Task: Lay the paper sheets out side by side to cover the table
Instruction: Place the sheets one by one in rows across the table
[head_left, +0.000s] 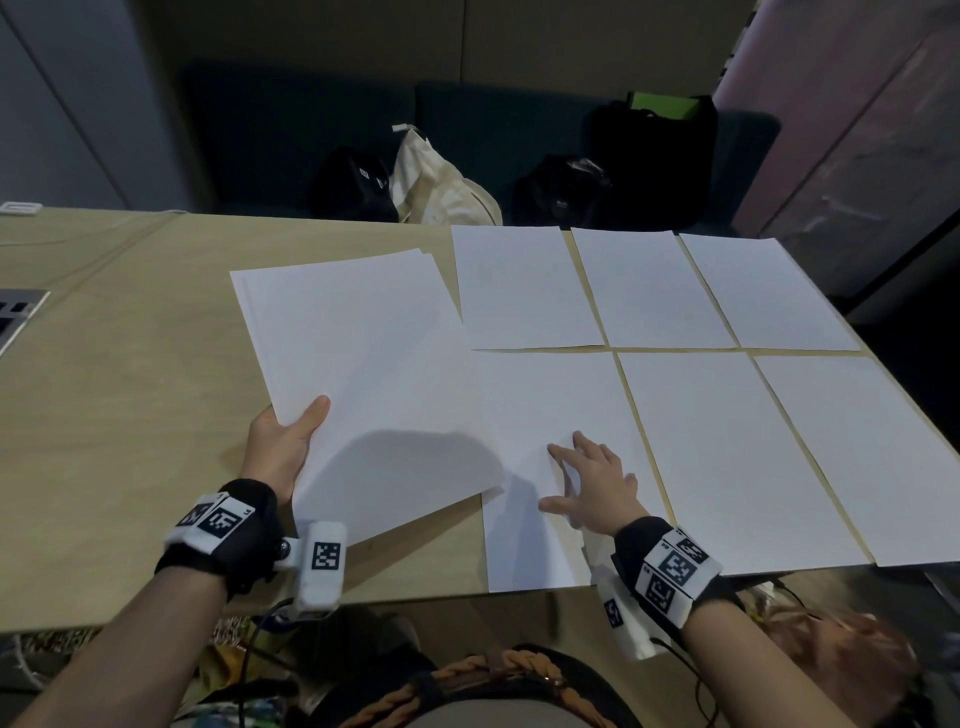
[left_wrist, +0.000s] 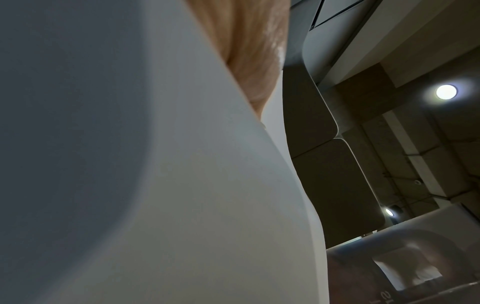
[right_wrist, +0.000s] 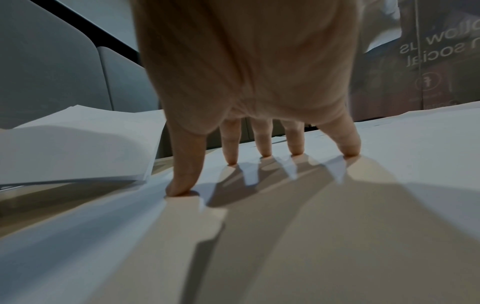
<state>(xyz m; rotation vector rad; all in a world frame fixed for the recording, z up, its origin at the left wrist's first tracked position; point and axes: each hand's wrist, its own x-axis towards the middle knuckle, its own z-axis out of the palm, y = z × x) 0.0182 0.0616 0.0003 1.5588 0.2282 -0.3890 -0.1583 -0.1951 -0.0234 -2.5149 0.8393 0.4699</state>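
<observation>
My left hand (head_left: 291, 441) grips a stack of white paper sheets (head_left: 363, 374) by its near left edge and holds it above the wooden table (head_left: 130, 415); in the left wrist view the stack (left_wrist: 155, 185) fills most of the picture. Several single sheets lie side by side in two rows on the table's right half, such as the far right sheet (head_left: 763, 291). My right hand (head_left: 587, 483) presses with spread, straight fingers on the near left sheet (head_left: 550, 405). In the right wrist view the fingertips (right_wrist: 265, 152) touch that sheet (right_wrist: 285, 236), with the stack (right_wrist: 78, 144) at the left.
A laptop corner (head_left: 15, 317) sits at the table's left edge. Behind the table, on a dark bench, lie black bags (head_left: 561, 197) and a cream cloth bag (head_left: 441, 187). The left half of the table shows bare wood.
</observation>
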